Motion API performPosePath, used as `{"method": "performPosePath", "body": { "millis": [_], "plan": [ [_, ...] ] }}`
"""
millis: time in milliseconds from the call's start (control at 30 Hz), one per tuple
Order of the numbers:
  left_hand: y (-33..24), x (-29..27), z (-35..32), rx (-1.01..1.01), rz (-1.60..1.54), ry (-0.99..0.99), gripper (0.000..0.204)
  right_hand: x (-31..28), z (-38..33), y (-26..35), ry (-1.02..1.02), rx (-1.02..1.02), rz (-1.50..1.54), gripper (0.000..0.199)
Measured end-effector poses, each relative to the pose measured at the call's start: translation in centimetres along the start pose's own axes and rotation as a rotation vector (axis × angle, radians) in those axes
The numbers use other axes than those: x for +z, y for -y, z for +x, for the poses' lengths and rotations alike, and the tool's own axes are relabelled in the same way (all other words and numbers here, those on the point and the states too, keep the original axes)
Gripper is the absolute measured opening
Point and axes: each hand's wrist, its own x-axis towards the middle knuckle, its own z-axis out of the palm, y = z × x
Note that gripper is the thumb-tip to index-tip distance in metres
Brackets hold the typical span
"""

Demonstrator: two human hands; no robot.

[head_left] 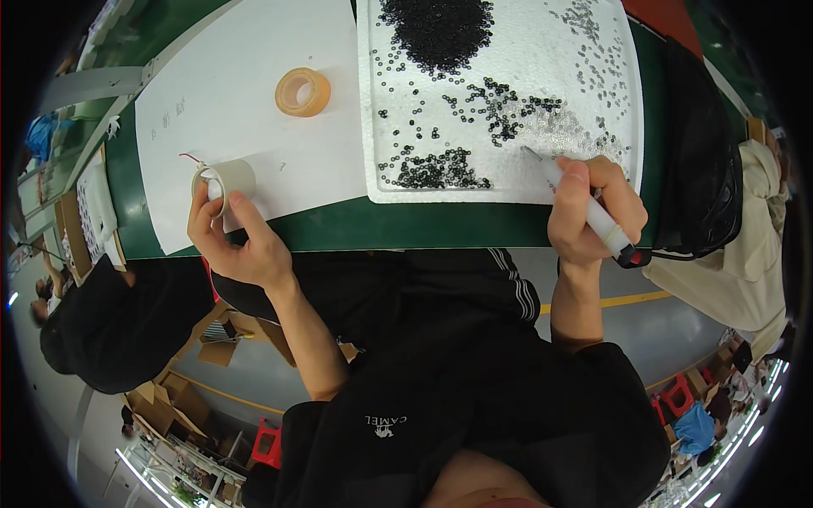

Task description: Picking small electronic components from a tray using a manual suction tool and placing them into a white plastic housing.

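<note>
Head: right grip (pixel 597 207) (holding tool (pixel 605 225)) overhangs tray edge (pixel 457 196).

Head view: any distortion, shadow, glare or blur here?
All in the head view: fisheye bending, black surround; soft shadow on the white paper beside the white cylinder; light strips glaring at lower right; clear rings faint against the white tray; no obvious motion blur.

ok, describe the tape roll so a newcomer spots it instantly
On the green table, find the white sheet left of the white tray. The tape roll lies on the sheet, near the tray. It's amber and untouched, unlike the cream cylinder in the left hand.
</note>
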Motion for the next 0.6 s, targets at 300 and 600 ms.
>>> {"method": "performPosePath", "body": {
  "millis": [300, 600],
  "plan": [
    [-0.13, 0.07, 0.03, 0.013, -0.009, -0.015, 0.02, 0.2, -0.13, 0.0, 0.008, 0.021, 0.014, 0.018],
    [-0.06, 0.04, 0.01, 0.019, 0.007, -0.013, 0.02, 0.23, -0.22, -0.22, -0.003, 0.005, 0.009, 0.02]
  ]
}}
